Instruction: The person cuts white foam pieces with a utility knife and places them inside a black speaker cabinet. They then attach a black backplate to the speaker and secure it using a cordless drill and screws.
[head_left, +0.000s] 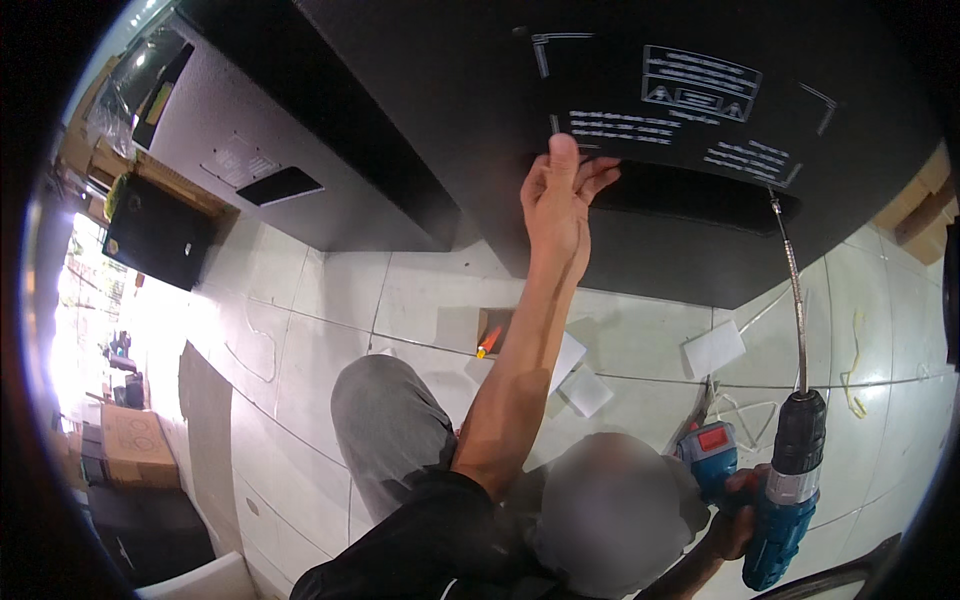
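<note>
A large black cabinet (640,255) with white printed markings fills the upper right, a long dark recess (690,200) running beneath the lettering. At the recess's left end my left hand (558,205) is closed over its edge, thumb flat on the printed face and fingers curled at the opening. My right hand (738,515) grips the handle of a blue and black cordless drill (785,500) at the lower right. From its chuck a long metal bit (795,290) reaches up to the recess's right end, its tip by the printed corner. Whether a screw sits there is too small to tell.
A second dark cabinet (270,130) stands at left beside this one. White paper pieces (714,350), an orange-handled tool (489,342) and yellow string (855,370) lie on the tiled floor. Boxes (138,445) line the left. A blurred grey rounded shape (615,515) is between my arms.
</note>
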